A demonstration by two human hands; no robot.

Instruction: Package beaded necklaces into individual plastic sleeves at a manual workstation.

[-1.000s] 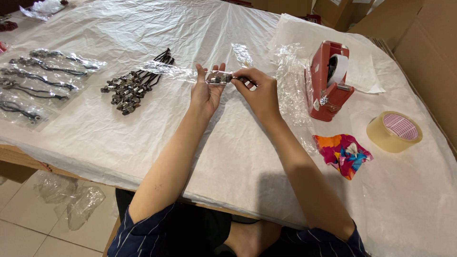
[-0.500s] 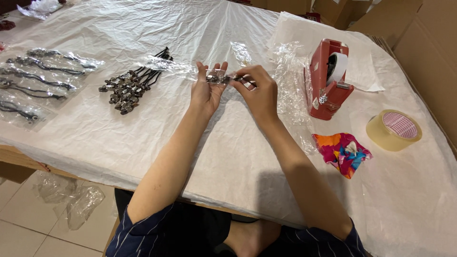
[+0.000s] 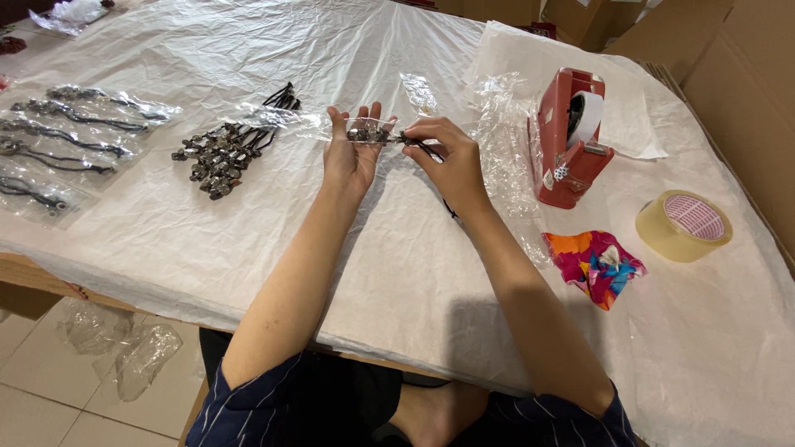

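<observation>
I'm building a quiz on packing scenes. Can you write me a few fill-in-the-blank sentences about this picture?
1. The tape dispenser on the table is ____ in colour.
2. The left hand and right hand together hold a beaded cord in a clear ____.
3. The loose pile of cords lies to the ____ of the left hand.
4. The tape roll lies flat beside a crumpled multicoloured ____.

Missing words: red; bag; left; cloth
</observation>
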